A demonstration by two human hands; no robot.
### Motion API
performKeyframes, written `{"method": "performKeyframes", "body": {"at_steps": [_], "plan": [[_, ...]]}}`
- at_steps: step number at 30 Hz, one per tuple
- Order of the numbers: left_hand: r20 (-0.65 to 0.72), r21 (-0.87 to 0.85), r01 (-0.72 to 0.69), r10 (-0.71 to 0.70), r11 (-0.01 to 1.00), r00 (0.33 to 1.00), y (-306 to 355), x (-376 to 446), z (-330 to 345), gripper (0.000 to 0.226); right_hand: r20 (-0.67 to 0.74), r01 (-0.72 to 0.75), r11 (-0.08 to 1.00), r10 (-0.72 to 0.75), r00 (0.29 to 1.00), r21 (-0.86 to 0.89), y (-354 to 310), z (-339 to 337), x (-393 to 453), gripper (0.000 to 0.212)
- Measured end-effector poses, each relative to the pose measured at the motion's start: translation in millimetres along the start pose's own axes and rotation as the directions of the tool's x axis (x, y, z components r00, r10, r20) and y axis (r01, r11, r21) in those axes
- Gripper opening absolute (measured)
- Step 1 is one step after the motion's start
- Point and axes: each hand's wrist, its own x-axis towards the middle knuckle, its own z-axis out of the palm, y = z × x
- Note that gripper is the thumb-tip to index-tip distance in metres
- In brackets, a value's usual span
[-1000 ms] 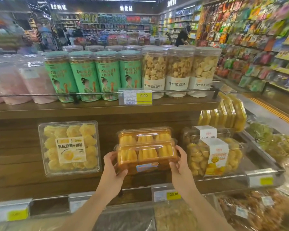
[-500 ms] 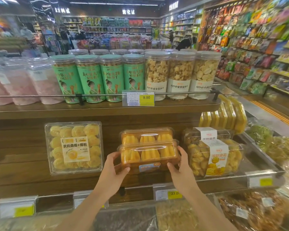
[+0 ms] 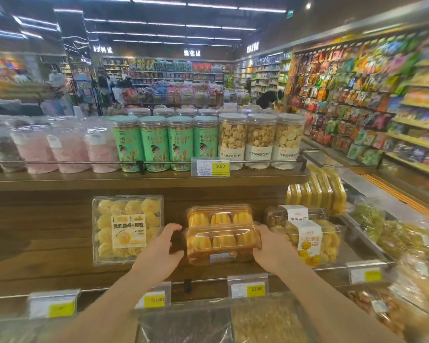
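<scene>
A clear plastic box of yellow-orange pastries [image 3: 222,243] sits at the front of the lower wooden shelf [image 3: 47,246], with a matching box [image 3: 219,215] right behind it. My left hand [image 3: 162,248] cups the front box's left end, fingers curled over the top corner and thumb at the bottom corner. My right hand [image 3: 266,246] grips its right end, fingers wrapped behind the box. The box is level and held between both hands.
A square cookie box [image 3: 128,229] leans to the left, and labelled cookie boxes [image 3: 310,241] lie to the right. Green tins [image 3: 156,144] and clear jars [image 3: 260,139] line the upper shelf behind a rail. Price tags [image 3: 248,288] edge the shelf front. People stand in the far aisles.
Both hands stay on the ends of the front box. My left hand has opened a small gap between palm and box end. The view has lifted toward the shop.
</scene>
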Motion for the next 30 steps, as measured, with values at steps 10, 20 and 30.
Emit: {"method": "performKeyframes", "body": {"at_steps": [10, 20, 30], "plan": [[0.044, 0.422, -0.066, 0.053, 0.904, 0.998, -13.8, -64.8, -95.4, 0.070, -0.002, 0.097, 0.973, -0.099, 0.995, -0.212, -62.1, -22.5, -66.4, 0.060], [0.085, 0.468, -0.139, 0.112, 0.873, 0.990, -33.1, -87.6, -121.0, 0.064, 0.125, 0.059, 0.968, -0.029, 0.992, -0.245, -81.8, 8.9, -87.6, 0.076], [0.102, 0.483, -0.110, 0.068, 0.868, 0.992, -40.8, -82.8, -128.2, 0.068, 0.129, 0.121, 0.947, -0.085, 0.988, -0.299, -92.8, 4.7, -73.8, 0.074]]}}
